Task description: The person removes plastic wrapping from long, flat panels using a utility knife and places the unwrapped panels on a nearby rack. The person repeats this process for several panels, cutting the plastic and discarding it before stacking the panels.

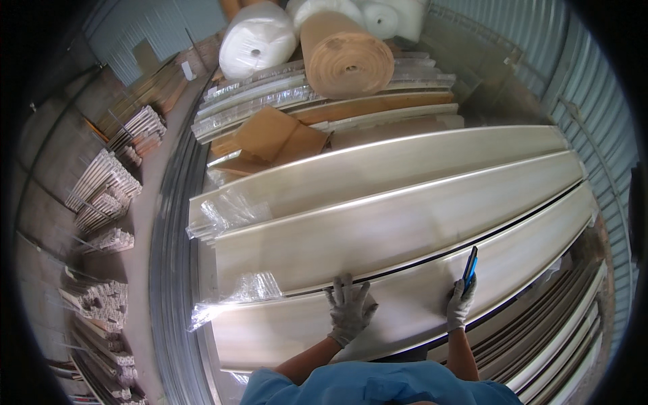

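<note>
My left hand (348, 314), in a pale work glove, lies flat with its fingers spread on the nearest long cream panel (270, 334). Its fingertips reach the dark gap between this panel and the middle cream panel (304, 253). Over the right part of the nearest panel, my gloved right hand (460, 307) is closed around a slim black and blue handheld object (470, 268), pointing up and away from me. Its exact kind is unclear. Crumpled clear plastic film (253, 287) covers the panels' left ends. A third cream panel (405, 152) lies farther back.
Behind the panels are a flattened brown cardboard box (273, 135), a large brown roll (347, 61) and white foam rolls (256, 44). Dark long profiles (172, 270) run along the left, beside racks of bundled strips (104, 182). More long strips (540, 331) lie at the near right. Corrugated walling (601, 88) stands at right.
</note>
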A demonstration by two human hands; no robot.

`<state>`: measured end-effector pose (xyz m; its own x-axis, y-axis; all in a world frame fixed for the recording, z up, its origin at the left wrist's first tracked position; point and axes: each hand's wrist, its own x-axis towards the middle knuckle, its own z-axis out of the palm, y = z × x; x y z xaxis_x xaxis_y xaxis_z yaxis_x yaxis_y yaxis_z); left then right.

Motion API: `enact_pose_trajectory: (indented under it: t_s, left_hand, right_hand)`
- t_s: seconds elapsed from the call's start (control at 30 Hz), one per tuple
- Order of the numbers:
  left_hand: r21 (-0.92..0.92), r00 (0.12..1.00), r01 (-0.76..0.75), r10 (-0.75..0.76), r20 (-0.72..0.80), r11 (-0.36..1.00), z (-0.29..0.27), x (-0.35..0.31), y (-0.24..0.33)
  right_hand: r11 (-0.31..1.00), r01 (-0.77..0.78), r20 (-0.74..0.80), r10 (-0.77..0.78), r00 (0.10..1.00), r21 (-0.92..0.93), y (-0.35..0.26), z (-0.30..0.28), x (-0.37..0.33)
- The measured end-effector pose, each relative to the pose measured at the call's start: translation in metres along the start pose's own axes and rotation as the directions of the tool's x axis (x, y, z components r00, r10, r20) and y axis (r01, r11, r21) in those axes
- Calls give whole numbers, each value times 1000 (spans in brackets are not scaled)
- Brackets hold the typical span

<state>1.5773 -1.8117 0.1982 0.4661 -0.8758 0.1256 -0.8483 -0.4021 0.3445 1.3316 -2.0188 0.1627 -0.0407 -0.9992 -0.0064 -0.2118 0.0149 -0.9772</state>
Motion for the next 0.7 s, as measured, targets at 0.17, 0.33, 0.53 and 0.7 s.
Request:
enact_pose_trajectory:
  t_s: [0.17, 0.33, 0.53, 0.7]
  left_hand:
    - [-89, 997, -71, 67, -49, 994, 2, 1, -6]
    - [-178, 967, -243, 222, -128, 954, 1, -22, -34]
    - [144, 934, -350, 357, -27, 926, -34, -101, -94]
    - [271, 959, -278, 247, 141, 921, -39, -119, -98]
  right_hand:
    - [991, 7, -149, -27, 988, -133, -7, 9, 5]
    - [999, 1, -87, -4, 996, -35, -11, 8, 1]
    - [991, 87, -90, -96, 991, -100, -21, 4, -8]
    - [999, 7, -22, -8, 1000, -39, -26, -1, -9]
